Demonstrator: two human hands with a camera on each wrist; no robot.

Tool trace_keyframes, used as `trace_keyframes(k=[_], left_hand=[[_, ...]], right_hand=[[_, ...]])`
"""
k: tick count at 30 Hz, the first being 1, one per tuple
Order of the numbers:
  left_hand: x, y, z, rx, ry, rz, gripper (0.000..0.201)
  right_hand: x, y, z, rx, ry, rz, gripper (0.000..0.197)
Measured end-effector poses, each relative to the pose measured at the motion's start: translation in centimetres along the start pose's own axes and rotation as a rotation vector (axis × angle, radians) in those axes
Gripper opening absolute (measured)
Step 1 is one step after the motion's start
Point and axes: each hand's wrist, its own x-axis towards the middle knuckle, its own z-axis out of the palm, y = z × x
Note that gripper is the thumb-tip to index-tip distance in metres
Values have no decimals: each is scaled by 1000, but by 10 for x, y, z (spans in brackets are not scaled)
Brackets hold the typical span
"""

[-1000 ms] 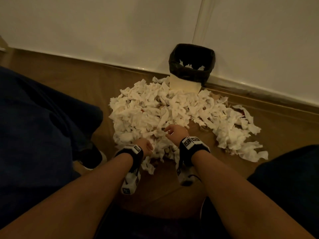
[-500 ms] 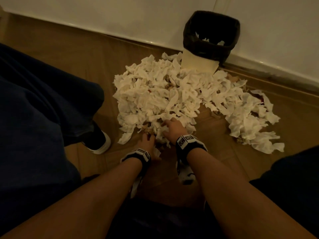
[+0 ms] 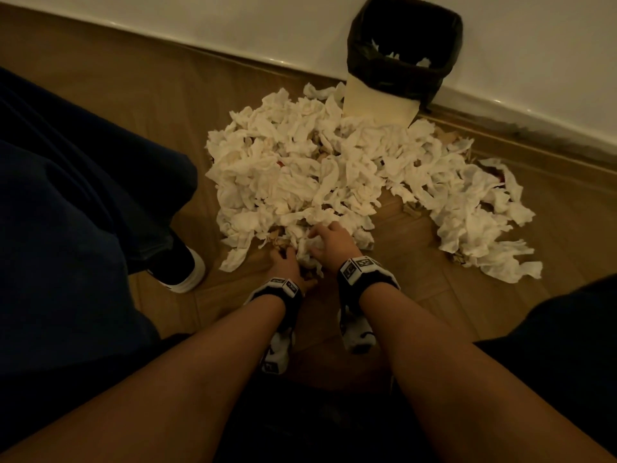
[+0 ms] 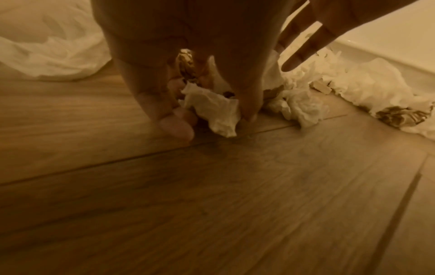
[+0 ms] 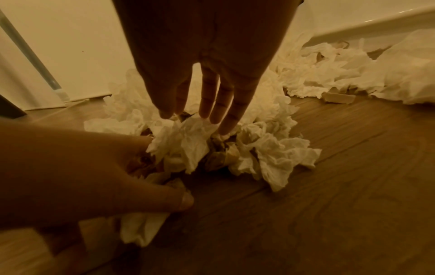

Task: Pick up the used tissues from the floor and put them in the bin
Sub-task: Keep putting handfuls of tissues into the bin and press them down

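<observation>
My left hand (image 3: 287, 264) pinches a crumpled tissue (image 4: 212, 109) at the pile's near edge, my right hand (image 3: 330, 243) spread open beside it, the bin (image 3: 400, 55) at one o'clock beyond.

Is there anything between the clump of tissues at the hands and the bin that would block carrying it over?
Only the pile of tissues lies on the floor between the hands' clump and the bin. The bin's top is open, nothing covering it.
</observation>
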Motion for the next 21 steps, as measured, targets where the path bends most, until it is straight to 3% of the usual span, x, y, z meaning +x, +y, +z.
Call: trace_keyframes(k=[7, 10, 14, 16, 18, 21], left_hand=[[-3, 8, -9, 19, -7, 56, 52], [-5, 7, -11, -37, 14, 36, 46], [-13, 5, -16, -76, 30, 37, 19], [-16, 1, -20, -113, 41, 24, 5], [-18, -5, -23, -175, 63, 15, 11], [-17, -12, -28, -222, 84, 16, 16]], right_hand=[[-3, 3, 2, -195, -35, -126, 42], [-4, -1, 6, -352, -80, -197, 49], [-4, 1, 12, -497, -108, -183, 58], [-5, 1, 13, -476, -86, -143, 47], [-2, 0, 11, -402, -73, -77, 33], [6, -2, 3, -325, -96, -18, 26]])
